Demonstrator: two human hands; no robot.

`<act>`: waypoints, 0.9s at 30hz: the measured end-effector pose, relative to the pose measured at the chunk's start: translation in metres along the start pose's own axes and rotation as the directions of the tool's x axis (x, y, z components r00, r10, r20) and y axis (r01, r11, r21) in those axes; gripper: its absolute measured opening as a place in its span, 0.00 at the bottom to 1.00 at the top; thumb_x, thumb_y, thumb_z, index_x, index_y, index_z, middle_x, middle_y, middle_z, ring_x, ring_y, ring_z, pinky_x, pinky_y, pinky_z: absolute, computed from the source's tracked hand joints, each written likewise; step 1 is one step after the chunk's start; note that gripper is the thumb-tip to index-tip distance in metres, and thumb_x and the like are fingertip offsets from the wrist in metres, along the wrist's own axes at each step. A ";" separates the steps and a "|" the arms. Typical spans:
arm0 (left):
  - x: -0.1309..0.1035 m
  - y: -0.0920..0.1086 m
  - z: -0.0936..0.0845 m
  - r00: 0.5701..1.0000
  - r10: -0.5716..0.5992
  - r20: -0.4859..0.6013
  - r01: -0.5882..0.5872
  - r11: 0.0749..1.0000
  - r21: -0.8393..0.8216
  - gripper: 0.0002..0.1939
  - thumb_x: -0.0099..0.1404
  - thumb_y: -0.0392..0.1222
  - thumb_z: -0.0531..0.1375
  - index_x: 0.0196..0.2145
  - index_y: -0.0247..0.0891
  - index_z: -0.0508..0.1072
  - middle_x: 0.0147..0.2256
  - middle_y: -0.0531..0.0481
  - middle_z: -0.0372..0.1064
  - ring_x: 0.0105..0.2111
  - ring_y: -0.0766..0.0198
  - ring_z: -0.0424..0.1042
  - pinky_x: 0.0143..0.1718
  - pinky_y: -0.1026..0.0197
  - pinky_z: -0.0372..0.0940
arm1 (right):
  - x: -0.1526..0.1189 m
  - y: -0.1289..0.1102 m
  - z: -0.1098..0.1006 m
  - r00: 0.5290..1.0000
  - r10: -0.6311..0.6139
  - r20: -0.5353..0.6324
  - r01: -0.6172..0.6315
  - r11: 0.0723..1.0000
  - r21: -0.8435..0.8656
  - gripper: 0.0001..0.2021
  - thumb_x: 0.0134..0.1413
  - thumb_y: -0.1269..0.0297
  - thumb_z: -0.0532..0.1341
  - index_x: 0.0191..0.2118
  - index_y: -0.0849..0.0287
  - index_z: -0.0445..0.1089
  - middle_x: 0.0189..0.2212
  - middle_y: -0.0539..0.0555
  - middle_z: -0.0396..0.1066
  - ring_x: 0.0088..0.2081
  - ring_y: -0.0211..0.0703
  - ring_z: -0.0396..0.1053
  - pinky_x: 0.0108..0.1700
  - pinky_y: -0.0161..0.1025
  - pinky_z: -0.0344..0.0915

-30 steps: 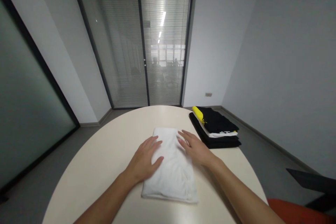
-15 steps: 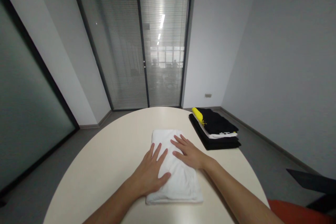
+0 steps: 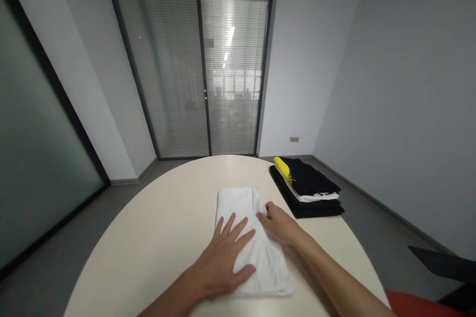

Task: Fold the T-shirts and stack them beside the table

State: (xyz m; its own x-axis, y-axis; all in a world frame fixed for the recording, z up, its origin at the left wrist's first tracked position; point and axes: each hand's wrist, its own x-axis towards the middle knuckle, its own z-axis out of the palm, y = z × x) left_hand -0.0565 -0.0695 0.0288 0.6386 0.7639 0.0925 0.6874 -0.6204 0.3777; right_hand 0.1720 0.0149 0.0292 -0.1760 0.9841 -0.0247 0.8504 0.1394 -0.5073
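Note:
A folded white cloth [image 3: 238, 200] lies lengthwise on the pale round table [image 3: 148, 228]. My left hand [image 3: 226, 257] rests flat on its left and middle part, fingers spread. At the cloth's upper right edge, my right hand [image 3: 280, 223] has its thumb on top and its fingers curled in at the side, pinching the edge. The tips of the right fingers are partly hidden by the cloth and hand.
A stack of folded dark clothes [image 3: 310, 178], with white and yellow parts, sits at the table's right edge. Beyond the table are glass doors with blinds [image 3: 178, 74]. A red and black chair [image 3: 416, 304] stands at the lower right.
My right hand has gone from lying spread on the cloth to gripping its right edge. My left hand has slid a little right, still flat. The view has tilted slightly.

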 end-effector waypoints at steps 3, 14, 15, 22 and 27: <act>0.006 -0.011 0.005 0.990 -0.095 -0.105 0.090 0.995 -0.049 0.31 0.75 0.58 0.42 0.70 0.45 0.52 0.72 0.50 0.38 0.72 0.50 0.33 0.70 0.37 0.33 | 0.006 0.003 0.005 0.998 -0.044 -0.040 0.052 0.975 0.214 0.13 0.63 0.52 0.51 0.42 0.56 0.59 0.26 0.51 0.69 0.30 0.43 0.68 0.33 0.38 0.60; 0.014 -0.035 0.018 0.908 -0.399 -0.126 0.400 0.916 -0.022 0.36 0.74 0.60 0.39 0.71 0.35 0.51 0.71 0.47 0.39 0.71 0.51 0.34 0.71 0.45 0.38 | 0.046 -0.004 -0.090 0.930 -0.215 -0.297 0.274 0.946 0.174 0.18 0.57 0.45 0.55 0.41 0.56 0.62 0.25 0.47 0.62 0.27 0.40 0.60 0.30 0.36 0.56; 0.014 -0.034 0.017 0.911 -0.396 -0.120 0.396 0.918 -0.017 0.37 0.74 0.61 0.39 0.71 0.35 0.51 0.71 0.48 0.39 0.71 0.51 0.34 0.71 0.45 0.38 | 0.052 -0.004 -0.105 0.930 -0.228 -0.289 0.281 0.947 0.154 0.19 0.56 0.45 0.56 0.41 0.56 0.62 0.26 0.47 0.64 0.27 0.40 0.61 0.30 0.35 0.57; 0.013 -0.031 0.014 0.906 -0.413 -0.091 0.415 0.910 0.005 0.36 0.75 0.59 0.39 0.71 0.35 0.50 0.71 0.48 0.39 0.71 0.52 0.33 0.71 0.45 0.38 | 0.088 0.009 -0.209 0.942 -0.173 -0.288 0.223 0.963 0.152 0.22 0.52 0.42 0.61 0.42 0.56 0.64 0.24 0.46 0.66 0.25 0.37 0.61 0.25 0.32 0.56; 0.013 -0.032 0.016 0.906 -0.415 -0.079 0.418 0.908 0.020 0.36 0.74 0.59 0.39 0.71 0.35 0.51 0.71 0.49 0.38 0.71 0.51 0.33 0.71 0.44 0.38 | 0.103 0.032 -0.257 0.960 -0.060 -0.272 0.142 0.947 0.290 0.26 0.52 0.41 0.64 0.47 0.57 0.65 0.28 0.51 0.72 0.27 0.39 0.68 0.26 0.32 0.62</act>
State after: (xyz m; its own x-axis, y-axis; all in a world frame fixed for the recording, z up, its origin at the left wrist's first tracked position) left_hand -0.0649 -0.0428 0.0036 0.2659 0.9640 0.0003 0.8980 -0.2478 0.3635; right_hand 0.3081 0.1491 0.2318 -0.0851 0.9667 0.2415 0.6365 0.2393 -0.7332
